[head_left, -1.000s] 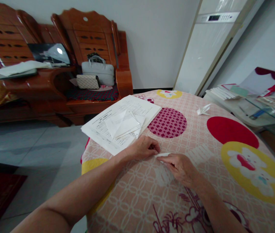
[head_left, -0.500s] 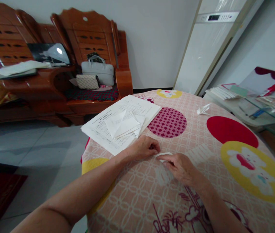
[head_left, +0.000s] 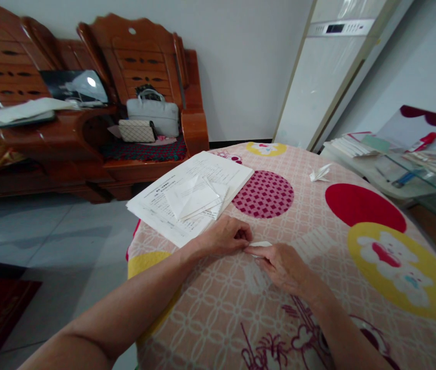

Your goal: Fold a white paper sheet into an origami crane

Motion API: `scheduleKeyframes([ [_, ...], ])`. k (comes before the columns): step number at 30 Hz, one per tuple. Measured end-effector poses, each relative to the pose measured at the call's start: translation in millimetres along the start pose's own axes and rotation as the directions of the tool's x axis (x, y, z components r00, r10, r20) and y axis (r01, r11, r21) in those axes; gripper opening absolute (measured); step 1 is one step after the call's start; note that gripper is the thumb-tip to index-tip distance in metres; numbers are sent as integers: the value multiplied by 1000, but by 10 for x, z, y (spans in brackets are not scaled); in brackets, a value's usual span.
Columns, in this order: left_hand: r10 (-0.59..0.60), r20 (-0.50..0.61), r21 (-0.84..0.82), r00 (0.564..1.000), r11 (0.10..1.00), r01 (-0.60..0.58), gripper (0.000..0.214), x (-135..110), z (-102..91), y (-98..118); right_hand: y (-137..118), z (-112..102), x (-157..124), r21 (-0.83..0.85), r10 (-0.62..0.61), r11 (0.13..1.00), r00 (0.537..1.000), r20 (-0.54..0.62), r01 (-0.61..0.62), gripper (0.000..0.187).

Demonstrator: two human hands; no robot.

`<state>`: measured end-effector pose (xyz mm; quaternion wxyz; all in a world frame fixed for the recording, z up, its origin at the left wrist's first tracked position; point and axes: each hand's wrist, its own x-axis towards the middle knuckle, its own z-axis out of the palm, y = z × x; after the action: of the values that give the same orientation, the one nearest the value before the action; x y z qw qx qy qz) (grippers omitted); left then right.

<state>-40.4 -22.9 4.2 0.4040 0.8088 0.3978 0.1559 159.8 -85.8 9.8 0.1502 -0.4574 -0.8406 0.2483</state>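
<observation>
My left hand (head_left: pixel 226 235) and my right hand (head_left: pixel 284 264) meet over a small folded white paper (head_left: pixel 260 244) on the patterned tablecloth (head_left: pixel 318 288). Both hands have their fingers curled and pinch the paper from either side, pressing it against the cloth. Most of the paper is hidden under the fingers. A stack of printed sheets with folded white papers on top (head_left: pixel 192 198) lies just beyond my left hand. A small folded paper figure (head_left: pixel 321 173) sits farther back on the cloth.
Wooden chairs (head_left: pixel 140 67) stand behind the table with a grey handbag (head_left: pixel 152 114) and a quilted purse (head_left: pixel 136 130) on a seat. A tall white appliance (head_left: pixel 329 72) is at the back right. A glass shelf with papers (head_left: pixel 395 164) is at right.
The hands stay on the small paper with only slight finger shifts. The view has drifted a little to the right.
</observation>
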Motion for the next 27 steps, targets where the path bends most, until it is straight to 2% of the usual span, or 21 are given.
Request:
scheduleKeyframes([
  [4,20,-8,32,1000,999,-19,21,-10,15,-1,38,-4,-34,106,33,994,999,14,-34,37],
  [7,23,-8,25,1000,999,-23,23,-7,28,-16,26,-41,-53,119,55,991,998,30,-59,33],
  [16,36,-38,48,999,998,-35,24,-5,64,-55,51,-81,-144,160,18,987,1000,17,-21,28],
  [18,39,-46,49,998,998,-36,24,-4,61,-45,101,-109,-211,163,41,986,999,19,-43,27],
  [22,50,-51,56,997,997,-48,23,1,45,-25,220,-248,-349,187,170,966,984,49,-176,22],
  [23,53,-45,54,998,997,-51,24,2,41,-22,247,-280,-362,235,195,952,980,36,-198,22],
  [24,55,-37,49,998,997,-54,24,2,37,-20,272,-300,-361,277,226,938,973,-42,-206,22],
  [26,56,-25,45,998,997,-55,25,-1,35,-15,313,-293,-318,308,275,932,924,-265,-189,22],
  [27,54,-25,46,998,998,-53,25,-3,35,-13,327,-266,-282,293,268,941,905,-331,-171,24],
])
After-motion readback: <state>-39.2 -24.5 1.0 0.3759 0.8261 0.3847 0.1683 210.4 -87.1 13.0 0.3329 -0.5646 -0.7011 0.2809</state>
